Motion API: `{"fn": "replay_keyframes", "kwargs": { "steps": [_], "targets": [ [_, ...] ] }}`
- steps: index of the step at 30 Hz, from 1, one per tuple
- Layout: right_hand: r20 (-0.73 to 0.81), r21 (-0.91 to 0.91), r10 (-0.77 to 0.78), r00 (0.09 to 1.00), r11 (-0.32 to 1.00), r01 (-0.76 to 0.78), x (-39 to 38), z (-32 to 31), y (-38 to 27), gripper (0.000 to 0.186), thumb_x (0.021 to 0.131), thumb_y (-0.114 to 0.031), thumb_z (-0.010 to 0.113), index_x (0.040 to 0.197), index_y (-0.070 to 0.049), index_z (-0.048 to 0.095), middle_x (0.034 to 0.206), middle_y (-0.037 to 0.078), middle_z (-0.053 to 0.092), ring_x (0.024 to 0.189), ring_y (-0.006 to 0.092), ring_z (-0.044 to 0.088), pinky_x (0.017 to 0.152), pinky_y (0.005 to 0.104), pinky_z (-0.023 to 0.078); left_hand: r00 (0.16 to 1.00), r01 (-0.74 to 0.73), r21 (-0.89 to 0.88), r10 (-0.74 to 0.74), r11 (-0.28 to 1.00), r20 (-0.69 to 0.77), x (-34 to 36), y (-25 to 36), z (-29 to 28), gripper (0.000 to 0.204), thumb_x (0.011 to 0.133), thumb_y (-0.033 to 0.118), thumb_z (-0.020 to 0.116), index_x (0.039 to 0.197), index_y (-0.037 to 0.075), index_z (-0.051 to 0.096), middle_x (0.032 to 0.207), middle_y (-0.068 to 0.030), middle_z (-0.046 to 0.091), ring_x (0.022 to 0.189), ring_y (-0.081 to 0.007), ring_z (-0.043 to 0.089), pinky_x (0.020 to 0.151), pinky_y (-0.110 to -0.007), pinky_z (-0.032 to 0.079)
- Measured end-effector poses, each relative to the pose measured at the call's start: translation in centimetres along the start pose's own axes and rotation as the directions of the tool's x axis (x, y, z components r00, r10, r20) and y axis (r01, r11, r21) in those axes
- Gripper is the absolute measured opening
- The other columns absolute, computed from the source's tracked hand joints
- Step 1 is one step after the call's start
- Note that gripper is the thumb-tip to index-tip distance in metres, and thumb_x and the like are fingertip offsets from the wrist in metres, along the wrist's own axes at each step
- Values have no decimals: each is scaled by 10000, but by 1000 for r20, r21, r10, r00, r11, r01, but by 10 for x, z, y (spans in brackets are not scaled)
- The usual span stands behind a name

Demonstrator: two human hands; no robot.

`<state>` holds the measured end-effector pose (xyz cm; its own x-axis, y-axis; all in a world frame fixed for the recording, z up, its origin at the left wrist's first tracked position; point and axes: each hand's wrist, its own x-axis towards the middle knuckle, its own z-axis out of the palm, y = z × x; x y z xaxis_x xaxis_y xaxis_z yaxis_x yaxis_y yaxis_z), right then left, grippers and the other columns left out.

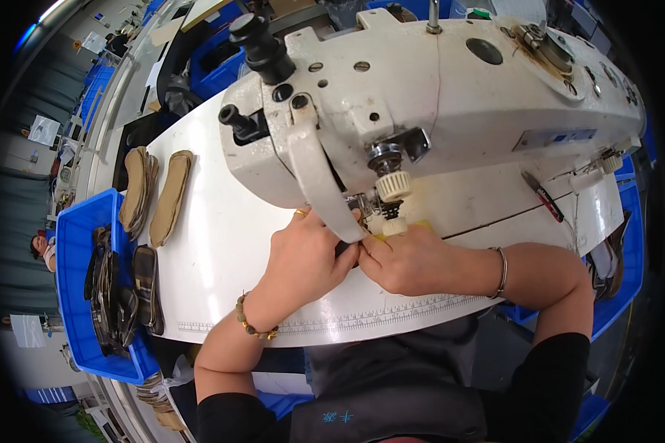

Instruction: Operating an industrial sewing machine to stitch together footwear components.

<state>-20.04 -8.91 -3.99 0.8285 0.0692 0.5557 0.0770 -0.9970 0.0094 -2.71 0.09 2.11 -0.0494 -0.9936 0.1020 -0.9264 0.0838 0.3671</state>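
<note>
A white industrial sewing machine (pixel 436 81) stands over the white table. Beneath its needle area, my left hand (pixel 303 258) is closed with the fingertips pressed down, partly behind the curved white lever. Close against it on the right, my right hand (pixel 406 262) is closed too, thumb and forefinger pinched together. Between the fingertips shows a small bit of a dark fabric piece (pixel 345 249); the hands and the machine hide most of it. Something yellow (pixel 423 224) peeks out behind the right hand.
Tan fabric pads (pixel 171 198) lie at the table's left, a stack (pixel 137 190) beside them. A blue bin (pixel 89 354) holds dark fabric pieces (pixel 107 295). Snips (pixel 543 196) rest at the right, near another blue bin (pixel 628 277). A printed ruler (pixel 332 323) follows the front edge.
</note>
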Motion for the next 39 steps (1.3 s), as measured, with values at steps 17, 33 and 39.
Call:
{"fn": "replay_keyframes", "kwargs": {
  "steps": [17, 33, 39],
  "targets": [
    [30, 47, -87, 996, 995, 85, -6, -12, -14, 192, 739, -146, 622, 776, 38, 658, 865, 291, 688, 521, 172, 629, 422, 272, 473, 969, -221, 22, 217, 975, 122, -14, -8, -7, 412, 730, 63, 747, 1133, 17, 677, 1046, -76, 579, 953, -283, 583, 750, -361, 528],
    [68, 4, 49, 996, 999, -49, 1, -3, 7, 257, 756, -97, 648, 964, 53, 659, 667, 49, 587, 492, 174, 598, 405, 323, 456, 982, -188, 115, 189, 975, 7, 2, -32, -1, 256, 804, 89, 720, 1053, 38, 690, 984, -78, 622, 822, -292, 631, 713, -396, 493],
    [-72, 80, 131, 989, 989, -125, -3, 8, 28, 146, 788, -165, 686, 898, -72, 709, 612, 33, 574, 475, 206, 588, 415, 353, 445, 981, -146, 197, 167, 969, -99, 4, -25, -3, 274, 776, 156, 742, 1039, 91, 703, 881, -12, 663, 788, -241, 645, 667, -345, 507]
  ]
}}
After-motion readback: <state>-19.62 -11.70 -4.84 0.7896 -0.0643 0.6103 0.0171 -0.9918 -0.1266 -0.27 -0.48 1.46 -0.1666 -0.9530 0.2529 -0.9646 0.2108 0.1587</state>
